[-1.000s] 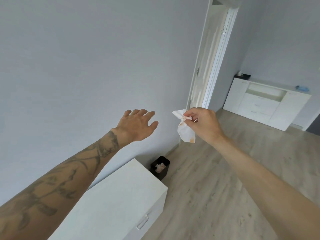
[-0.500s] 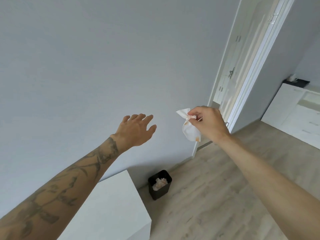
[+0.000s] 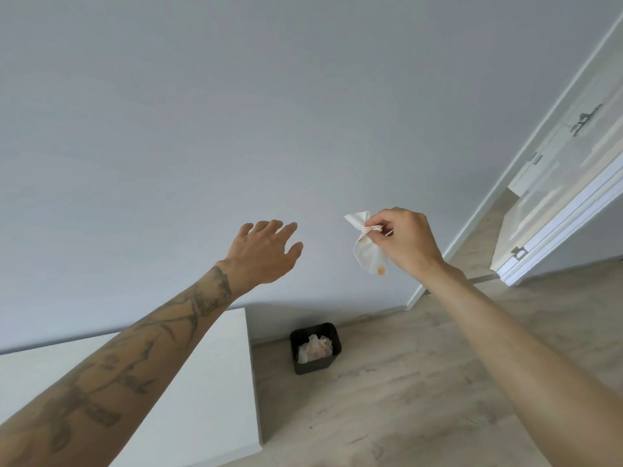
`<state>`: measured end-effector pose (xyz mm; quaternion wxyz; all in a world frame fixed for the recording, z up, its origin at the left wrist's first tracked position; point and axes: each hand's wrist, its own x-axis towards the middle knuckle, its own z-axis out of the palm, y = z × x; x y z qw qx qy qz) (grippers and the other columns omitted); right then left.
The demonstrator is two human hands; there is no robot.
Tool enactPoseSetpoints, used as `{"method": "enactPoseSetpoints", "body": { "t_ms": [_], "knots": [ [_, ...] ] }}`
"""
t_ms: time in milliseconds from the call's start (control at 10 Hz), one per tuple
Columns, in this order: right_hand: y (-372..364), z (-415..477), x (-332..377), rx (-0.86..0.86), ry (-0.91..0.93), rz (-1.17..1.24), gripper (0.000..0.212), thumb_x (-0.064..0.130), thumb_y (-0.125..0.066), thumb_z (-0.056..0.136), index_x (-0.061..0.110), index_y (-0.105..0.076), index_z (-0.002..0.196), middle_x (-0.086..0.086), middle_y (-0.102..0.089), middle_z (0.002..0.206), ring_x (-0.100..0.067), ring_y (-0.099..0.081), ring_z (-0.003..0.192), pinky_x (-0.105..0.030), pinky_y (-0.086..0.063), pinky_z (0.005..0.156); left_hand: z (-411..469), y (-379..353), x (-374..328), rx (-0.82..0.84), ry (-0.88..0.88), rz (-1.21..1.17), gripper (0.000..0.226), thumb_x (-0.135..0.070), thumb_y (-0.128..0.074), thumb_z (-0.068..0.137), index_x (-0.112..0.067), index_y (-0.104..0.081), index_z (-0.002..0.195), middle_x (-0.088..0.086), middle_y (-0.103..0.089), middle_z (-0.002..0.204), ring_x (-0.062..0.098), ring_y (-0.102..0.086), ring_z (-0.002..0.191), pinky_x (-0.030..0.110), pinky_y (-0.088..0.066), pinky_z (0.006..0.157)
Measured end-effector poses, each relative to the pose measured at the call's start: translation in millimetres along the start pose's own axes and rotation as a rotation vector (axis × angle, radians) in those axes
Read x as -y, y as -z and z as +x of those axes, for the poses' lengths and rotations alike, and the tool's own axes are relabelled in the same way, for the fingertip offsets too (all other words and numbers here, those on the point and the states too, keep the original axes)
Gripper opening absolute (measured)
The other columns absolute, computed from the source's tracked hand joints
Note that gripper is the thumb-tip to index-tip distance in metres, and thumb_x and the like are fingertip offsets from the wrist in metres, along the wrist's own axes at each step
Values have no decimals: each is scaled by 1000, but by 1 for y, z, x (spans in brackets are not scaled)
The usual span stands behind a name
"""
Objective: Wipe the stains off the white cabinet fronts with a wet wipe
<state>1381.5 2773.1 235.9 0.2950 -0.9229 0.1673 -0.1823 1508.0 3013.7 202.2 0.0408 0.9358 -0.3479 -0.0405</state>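
Pinching the stained wet wipe (image 3: 369,257) by its bunched top, the right hand (image 3: 404,241) holds it high above the black bin (image 3: 313,368), slightly to the bin's right. The left hand (image 3: 266,251) hovers spread and empty, up to the bin's left. Over the last second the view has swung toward the bin, which already holds crumpled wipes beside the white cabinet (image 3: 202,382), so dropping this one in looks next.
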Motion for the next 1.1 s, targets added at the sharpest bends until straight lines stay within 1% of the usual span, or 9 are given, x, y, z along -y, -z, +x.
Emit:
{"method": "enactPoseSetpoints", "body": {
  "t_ms": [200,400,500,600,700,800,900,1000,1100],
  "knots": [
    [-77,54,-79,168,-47,53,16,7,-75,93,19,-81,100,5,-74,97,-6,-68,82,-31,-57,84,58,-83,2,135,95,-22,57,-52,-32,113,-28,-31,166,-1,-34,170,23,-32,156,44,-20,129],
    [-181,66,-182,353,-112,35,16,5,-68,94,14,-79,103,0,-71,102,-18,-67,88,-31,-53,85,96,-195,3,258,166,73,56,-48,-32,112,-26,-32,163,1,-40,164,23,-34,153,45,-20,127],
    [-244,63,-246,418,-142,20,16,4,-67,95,11,-79,102,-3,-71,103,-23,-69,91,-36,-54,85,113,-268,-1,312,184,71,53,-46,-34,111,-22,-36,159,2,-46,157,25,-39,149,46,-24,125],
    [-314,56,-310,464,-154,-5,17,4,-64,96,10,-79,101,-6,-69,106,-25,-66,96,-34,-47,82,128,-348,-2,326,209,47,50,-48,-36,110,-22,-44,153,2,-54,149,25,-46,143,44,-29,122],
    [-385,44,-374,497,-175,-10,19,0,-62,95,7,-80,100,-4,-66,103,-25,-64,98,-27,-38,77,138,-437,1,360,198,59,56,-50,-35,110,-22,-40,158,4,-52,153,26,-44,145,45,-29,123],
    [-453,33,-430,507,-193,-16,20,0,-63,94,8,-80,100,-8,-68,105,-26,-64,99,-28,-38,78,147,-521,6,380,217,54,60,-51,-31,111,-23,-33,164,2,-45,161,24,-38,151,45,-25,127],
    [-513,24,-478,533,-196,-35,22,2,-62,95,11,-80,103,-9,-68,109,-27,-64,101,-28,-39,79,154,-590,10,403,226,51,60,-52,-30,111,-24,-32,165,1,-44,163,23,-36,153,46,-23,128],
    [-546,18,-507,552,-185,-82,16,5,-66,97,10,-79,105,-11,-70,109,-29,-67,101,-33,-49,82,158,-629,14,393,226,55,60,-51,-30,111,-24,-34,164,2,-45,163,23,-37,152,45,-23,128],
    [-546,15,-511,520,-172,-91,16,6,-67,99,9,-79,109,-9,-71,112,-25,-69,99,-30,-50,84,161,-629,15,366,232,33,60,-51,-31,111,-23,-34,165,2,-45,163,23,-37,153,45,-23,127]
  ]
}}
